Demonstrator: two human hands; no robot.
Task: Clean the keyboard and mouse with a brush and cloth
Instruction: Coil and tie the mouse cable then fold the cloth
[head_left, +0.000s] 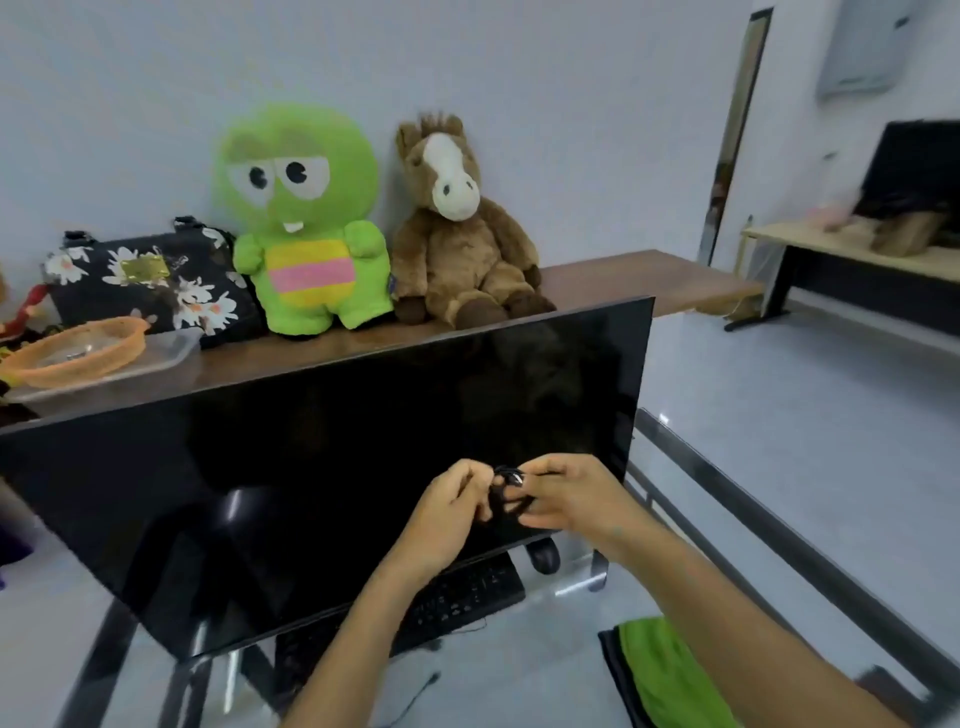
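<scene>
A black keyboard (467, 597) lies on the glass desk, partly hidden behind the monitor and my left forearm. Beside its right end sits a black mouse (543, 555). Both hands are raised in front of the monitor's lower right part. My left hand (452, 506) and my right hand (563, 493) pinch a small bundle of black cable (509, 491) between them. A green cloth (670, 675) with a dark edge lies at the lower right. No brush is in view.
A large black monitor (332, 467) stands across the glass desk (727, 509). Behind it a brown shelf (649, 275) carries a green plush, a brown horse plush, a floral bag and an orange basket (78, 353). Another desk stands at far right.
</scene>
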